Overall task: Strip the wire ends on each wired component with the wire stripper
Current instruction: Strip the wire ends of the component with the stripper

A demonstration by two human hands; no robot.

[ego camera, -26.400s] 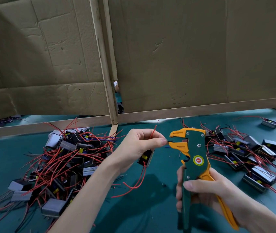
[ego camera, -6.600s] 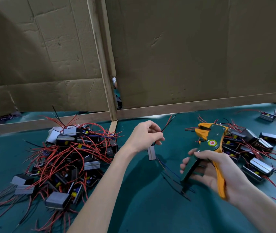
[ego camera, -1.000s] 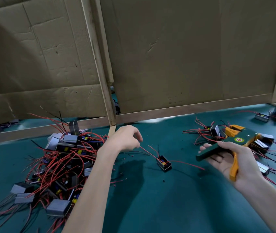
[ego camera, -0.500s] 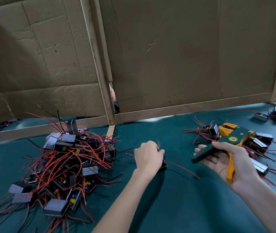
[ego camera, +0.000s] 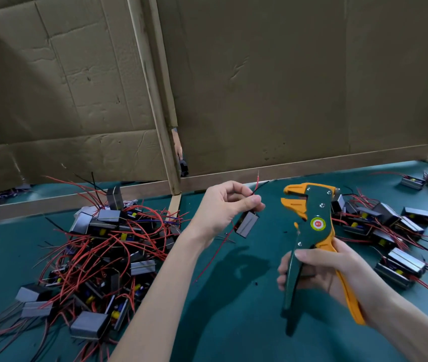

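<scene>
Behind everything we face a cardboard wall [ego camera: 286,87], and below it the green table [ego camera: 233,322]. Well left of the wire stripper [ego camera: 312,226] sprawls the big pile [ego camera: 103,244] of grey components tangled in red leads. Just right of the stripper lies a smaller pile [ego camera: 390,228].

Our right hand [ego camera: 322,273] is clenched round both handles of the stripper. Half a second ago the tool lay tilted sideways over the smaller pile; now it stands upright, its orange jaws parted and turned left.

Our left hand [ego camera: 220,207] was then down on the table over 1 component [ego camera: 247,226]; it has come up just left of the stripper's head. Thumb and forefinger pinch that component's wires [ego camera: 257,181], and the grey body dangles beneath the fingers. 2 ends, 1 red and 1 black, poke up near the jaws without touching them.

We judge the pick-up done. The next step is feeding 1 end into the jaws and squeezing. Whether these ends are already bare we cannot tell.
</scene>
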